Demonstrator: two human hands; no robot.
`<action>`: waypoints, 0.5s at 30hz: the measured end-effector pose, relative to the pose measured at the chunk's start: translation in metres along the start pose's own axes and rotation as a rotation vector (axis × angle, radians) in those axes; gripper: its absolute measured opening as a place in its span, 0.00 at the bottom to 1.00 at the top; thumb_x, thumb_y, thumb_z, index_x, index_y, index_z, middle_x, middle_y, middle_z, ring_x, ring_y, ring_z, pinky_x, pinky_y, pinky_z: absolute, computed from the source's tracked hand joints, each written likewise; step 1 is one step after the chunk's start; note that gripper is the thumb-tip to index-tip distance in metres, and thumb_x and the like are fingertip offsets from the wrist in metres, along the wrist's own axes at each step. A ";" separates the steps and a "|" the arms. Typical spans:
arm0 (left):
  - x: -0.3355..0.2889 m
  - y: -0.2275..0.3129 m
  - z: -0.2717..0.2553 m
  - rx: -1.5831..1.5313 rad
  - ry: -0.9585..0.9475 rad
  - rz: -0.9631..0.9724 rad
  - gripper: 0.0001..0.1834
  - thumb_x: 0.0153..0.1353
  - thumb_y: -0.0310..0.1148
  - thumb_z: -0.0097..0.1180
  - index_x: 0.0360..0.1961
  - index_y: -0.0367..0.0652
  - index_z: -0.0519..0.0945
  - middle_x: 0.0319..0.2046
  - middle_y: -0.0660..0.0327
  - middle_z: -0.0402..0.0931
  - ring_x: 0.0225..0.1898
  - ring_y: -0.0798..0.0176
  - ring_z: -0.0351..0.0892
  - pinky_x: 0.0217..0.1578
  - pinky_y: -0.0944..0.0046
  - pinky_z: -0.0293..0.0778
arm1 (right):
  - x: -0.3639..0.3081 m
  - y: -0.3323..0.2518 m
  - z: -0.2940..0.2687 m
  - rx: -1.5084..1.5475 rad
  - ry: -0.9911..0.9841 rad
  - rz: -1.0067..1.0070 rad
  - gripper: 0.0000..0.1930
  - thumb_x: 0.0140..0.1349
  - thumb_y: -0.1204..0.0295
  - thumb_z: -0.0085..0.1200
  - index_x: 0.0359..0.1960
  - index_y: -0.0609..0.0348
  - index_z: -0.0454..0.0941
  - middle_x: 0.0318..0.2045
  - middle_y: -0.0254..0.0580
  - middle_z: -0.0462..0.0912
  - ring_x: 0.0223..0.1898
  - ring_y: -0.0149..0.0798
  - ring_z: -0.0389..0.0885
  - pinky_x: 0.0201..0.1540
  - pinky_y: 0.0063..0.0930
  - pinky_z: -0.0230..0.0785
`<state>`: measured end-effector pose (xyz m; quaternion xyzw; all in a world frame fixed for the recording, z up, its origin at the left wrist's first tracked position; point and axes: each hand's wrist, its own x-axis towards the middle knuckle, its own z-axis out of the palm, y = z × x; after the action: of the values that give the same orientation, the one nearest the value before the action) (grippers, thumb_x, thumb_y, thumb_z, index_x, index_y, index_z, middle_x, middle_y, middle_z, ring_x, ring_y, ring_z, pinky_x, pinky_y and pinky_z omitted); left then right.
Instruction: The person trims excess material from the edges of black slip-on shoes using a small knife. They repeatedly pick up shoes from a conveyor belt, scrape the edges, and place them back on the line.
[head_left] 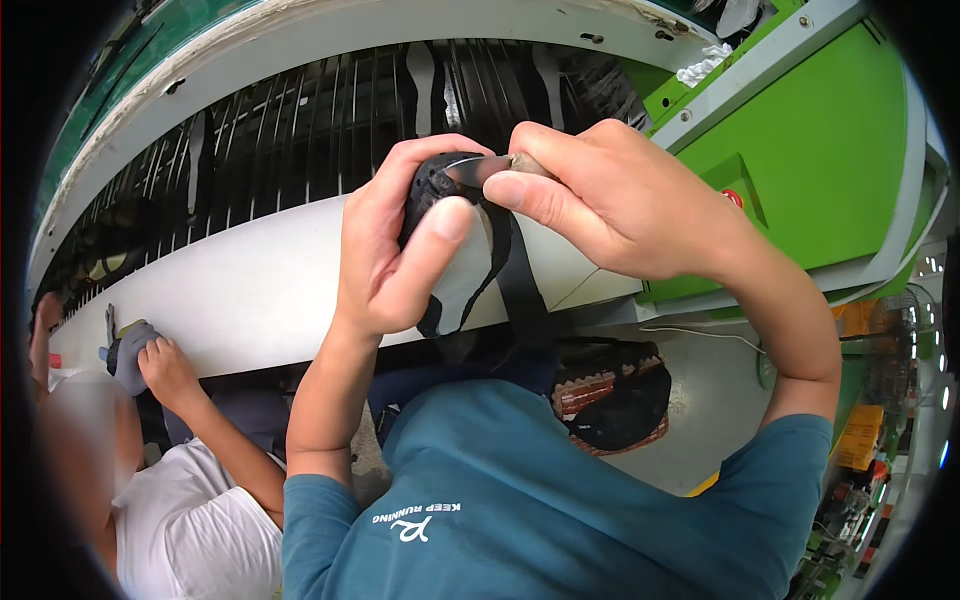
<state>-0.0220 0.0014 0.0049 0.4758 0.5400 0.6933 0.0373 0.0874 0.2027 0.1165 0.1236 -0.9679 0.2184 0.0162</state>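
My left hand (385, 235) is wrapped round a dark, rounded piece (425, 190) that looks like part of a shoe, its thumb pressing on the near side. Below the thumb hangs the piece's grey panel with a black edge (465, 270). Between thumb and bent forefinger, my right hand (600, 195) grips a small knife (482, 170). The knife's blade points left and its tip meets the dark piece near my left fingers. Its handle is mostly hidden in my right fist. Both hands are above the white worktop's front edge.
A white worktop (270, 280) runs across in front of me, with dark rods or rollers (300, 130) behind it. A green machine housing (800, 170) with a red button stands at right. Close on my left, a co-worker (190, 500) handles a grey piece (130, 360). A brown-and-black patterned item (615, 395) lies lower right.
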 end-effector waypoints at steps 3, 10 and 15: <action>0.001 0.000 0.001 -0.014 0.006 0.039 0.24 0.78 0.42 0.52 0.61 0.31 0.81 0.41 0.58 0.88 0.34 0.72 0.79 0.37 0.68 0.74 | 0.000 -0.006 -0.006 -0.092 -0.027 0.006 0.24 0.83 0.51 0.52 0.35 0.61 0.77 0.18 0.55 0.79 0.23 0.64 0.81 0.30 0.56 0.72; 0.002 -0.002 0.001 -0.022 -0.011 0.008 0.23 0.78 0.41 0.53 0.61 0.32 0.80 0.29 0.64 0.80 0.27 0.71 0.74 0.30 0.66 0.68 | 0.004 -0.021 -0.021 -0.400 -0.085 -0.005 0.19 0.82 0.56 0.56 0.39 0.61 0.74 0.17 0.50 0.76 0.20 0.60 0.78 0.25 0.51 0.68; 0.004 0.001 0.005 -0.017 -0.039 0.012 0.20 0.79 0.38 0.54 0.60 0.32 0.80 0.27 0.61 0.78 0.25 0.69 0.73 0.29 0.65 0.68 | 0.003 -0.027 -0.031 -0.493 -0.129 -0.036 0.19 0.80 0.57 0.59 0.38 0.60 0.71 0.14 0.47 0.71 0.17 0.59 0.75 0.22 0.49 0.64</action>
<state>-0.0201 0.0067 0.0079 0.4921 0.5304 0.6886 0.0476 0.0902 0.1913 0.1564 0.1466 -0.9886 -0.0330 -0.0120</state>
